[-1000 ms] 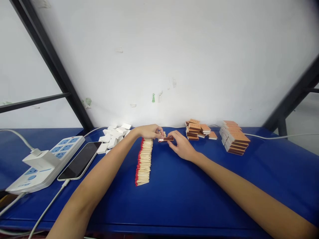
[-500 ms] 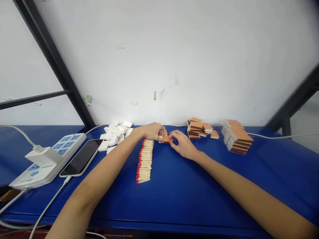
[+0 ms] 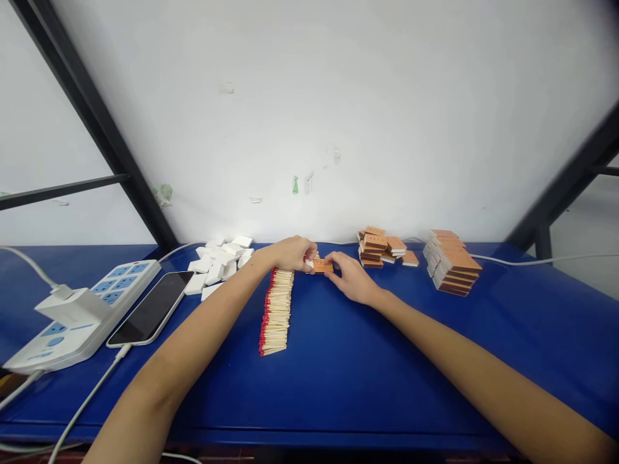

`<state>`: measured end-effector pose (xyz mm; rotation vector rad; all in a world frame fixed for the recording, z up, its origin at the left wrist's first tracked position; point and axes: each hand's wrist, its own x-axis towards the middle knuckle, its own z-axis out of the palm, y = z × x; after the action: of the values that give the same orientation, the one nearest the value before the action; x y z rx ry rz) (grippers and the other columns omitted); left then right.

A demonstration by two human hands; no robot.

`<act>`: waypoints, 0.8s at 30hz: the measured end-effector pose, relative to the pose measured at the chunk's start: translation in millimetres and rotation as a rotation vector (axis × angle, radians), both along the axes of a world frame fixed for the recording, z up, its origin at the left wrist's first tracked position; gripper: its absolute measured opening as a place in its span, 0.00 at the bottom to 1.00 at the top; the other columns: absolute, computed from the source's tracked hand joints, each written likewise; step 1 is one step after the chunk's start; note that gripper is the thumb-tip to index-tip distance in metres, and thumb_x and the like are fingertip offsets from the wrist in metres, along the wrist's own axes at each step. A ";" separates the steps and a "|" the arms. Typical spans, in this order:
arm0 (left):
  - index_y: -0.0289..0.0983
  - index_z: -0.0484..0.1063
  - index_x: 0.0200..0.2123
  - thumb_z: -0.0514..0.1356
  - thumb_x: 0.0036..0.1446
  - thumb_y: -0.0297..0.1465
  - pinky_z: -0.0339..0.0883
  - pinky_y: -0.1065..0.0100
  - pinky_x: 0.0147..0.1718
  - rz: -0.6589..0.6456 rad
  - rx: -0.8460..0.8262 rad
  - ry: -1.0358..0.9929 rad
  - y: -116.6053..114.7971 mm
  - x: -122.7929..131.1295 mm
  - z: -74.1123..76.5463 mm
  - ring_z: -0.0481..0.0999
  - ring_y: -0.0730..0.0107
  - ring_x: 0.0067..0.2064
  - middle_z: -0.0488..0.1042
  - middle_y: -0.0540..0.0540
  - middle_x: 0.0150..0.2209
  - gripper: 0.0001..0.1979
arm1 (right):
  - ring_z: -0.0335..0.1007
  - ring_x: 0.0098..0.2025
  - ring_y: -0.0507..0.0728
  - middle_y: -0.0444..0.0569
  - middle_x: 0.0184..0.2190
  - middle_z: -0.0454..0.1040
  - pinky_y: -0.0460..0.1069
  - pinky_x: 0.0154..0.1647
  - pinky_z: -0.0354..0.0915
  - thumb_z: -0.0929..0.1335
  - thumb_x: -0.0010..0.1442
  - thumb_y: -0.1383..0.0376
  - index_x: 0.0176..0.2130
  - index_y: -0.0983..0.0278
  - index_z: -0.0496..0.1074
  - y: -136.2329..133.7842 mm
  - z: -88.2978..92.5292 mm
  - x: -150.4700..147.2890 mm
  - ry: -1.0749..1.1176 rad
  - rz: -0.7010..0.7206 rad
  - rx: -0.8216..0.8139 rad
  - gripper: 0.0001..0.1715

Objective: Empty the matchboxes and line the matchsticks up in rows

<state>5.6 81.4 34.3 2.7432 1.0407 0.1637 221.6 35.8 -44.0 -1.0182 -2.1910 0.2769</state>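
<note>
Both of my hands meet at a small orange matchbox (image 3: pixel 323 265) near the back of the table. My left hand (image 3: pixel 294 253) pinches its left end, where a bit of white inner tray and a red match head show by the fingertips. From the other side, my right hand (image 3: pixel 353 278) grips the box's right end between thumb and fingers. A long row of red-tipped matches (image 3: pixel 276 312) lies just below my left hand. The row's far end and part of the box are hidden behind my fingers.
White trays (image 3: pixel 217 261) lie heaped left of the matches. Orange matchboxes (image 3: pixel 373 247) are piled loosely at right, with a neater stack (image 3: pixel 452 264) farther right. A phone (image 3: pixel 151 309) on a cable and a power strip (image 3: pixel 91 322) occupy the left. A wall (image 3: pixel 309 116) closes the back.
The view has shifted slightly, so everything sits a little farther left. At the matchbox, my hands keep nearly the same pose, and a red match head now shows by my left fingertips.
</note>
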 end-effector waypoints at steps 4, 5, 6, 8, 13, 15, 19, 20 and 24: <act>0.38 0.70 0.32 0.68 0.46 0.38 0.54 0.69 0.26 -0.005 -0.014 0.006 0.5 1.1 -1.7 0.68 0.71 0.27 0.74 0.51 0.29 0.14 | 0.70 0.47 0.58 0.51 0.45 0.72 0.54 0.51 0.65 0.65 0.63 0.71 0.45 0.62 0.66 -0.5 -1.8 0.8 -0.062 0.033 0.045 0.09; 0.38 0.70 0.32 0.68 0.45 0.38 0.54 0.69 0.26 -0.008 -0.017 0.009 0.6 1.6 -2.5 0.68 0.71 0.27 0.74 0.51 0.29 0.14 | 0.70 0.47 0.58 0.52 0.45 0.72 0.54 0.51 0.65 0.64 0.63 0.71 0.45 0.61 0.67 -0.9 -1.8 0.9 -0.066 0.036 0.049 0.09; 0.38 0.70 0.32 0.68 0.46 0.38 0.53 0.69 0.26 -0.011 -0.021 0.011 0.9 2.0 -3.3 0.67 0.71 0.27 0.74 0.51 0.29 0.13 | 0.70 0.47 0.58 0.51 0.45 0.72 0.54 0.51 0.66 0.65 0.63 0.71 0.45 0.61 0.67 -1.2 -1.5 0.9 -0.068 0.035 0.048 0.09; 0.38 0.69 0.31 0.67 0.46 0.37 0.53 0.69 0.26 -0.014 -0.034 0.009 1.7 2.4 -5.0 0.67 0.71 0.26 0.73 0.51 0.28 0.13 | 0.71 0.46 0.58 0.51 0.45 0.72 0.53 0.50 0.66 0.65 0.64 0.71 0.45 0.61 0.67 -1.6 -0.4 1.0 -0.074 0.024 0.035 0.09; 0.38 0.69 0.31 0.67 0.46 0.35 0.55 0.70 0.27 -0.023 -0.062 -0.009 4.0 1.6 -8.4 0.68 0.71 0.27 0.72 0.52 0.28 0.11 | 0.71 0.46 0.59 0.52 0.45 0.72 0.54 0.49 0.67 0.65 0.64 0.71 0.47 0.62 0.67 -0.7 1.5 2.9 -0.149 0.017 0.020 0.11; 0.39 0.70 0.33 0.67 0.46 0.36 0.56 0.70 0.28 -0.022 -0.059 -0.008 4.1 1.6 -8.4 0.69 0.70 0.29 0.73 0.52 0.30 0.12 | 0.71 0.47 0.59 0.53 0.46 0.72 0.54 0.50 0.67 0.65 0.64 0.71 0.49 0.62 0.67 -0.1 1.4 4.5 -0.170 0.014 0.033 0.13; 0.39 0.72 0.35 0.67 0.46 0.36 0.57 0.69 0.29 -0.007 -0.033 0.029 2.1 2.4 -5.5 0.70 0.69 0.30 0.75 0.50 0.33 0.14 | 0.71 0.49 0.59 0.54 0.49 0.72 0.54 0.51 0.67 0.64 0.64 0.73 0.53 0.62 0.67 0.3 2.2 9.8 -0.194 -0.002 0.046 0.18; 0.39 0.72 0.36 0.67 0.46 0.36 0.57 0.69 0.29 -0.001 -0.029 0.038 1.3 2.5 -4.4 0.70 0.69 0.30 0.75 0.50 0.33 0.14 | 0.71 0.49 0.59 0.54 0.49 0.72 0.55 0.52 0.67 0.64 0.65 0.73 0.53 0.62 0.67 0.2 2.7 11.4 -0.205 -0.008 0.045 0.18; 0.38 0.72 0.36 0.67 0.47 0.36 0.57 0.69 0.29 0.022 -0.033 0.053 -1.1 2.5 -0.9 0.70 0.68 0.31 0.75 0.49 0.32 0.13 | 0.72 0.49 0.59 0.56 0.50 0.72 0.55 0.52 0.68 0.62 0.65 0.73 0.54 0.63 0.67 0.0 3.4 17.5 -0.240 -0.044 0.049 0.18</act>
<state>8.1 80.2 33.4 2.7208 1.0781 0.0763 239.1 35.8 -40.6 -1.1200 -2.3722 0.0837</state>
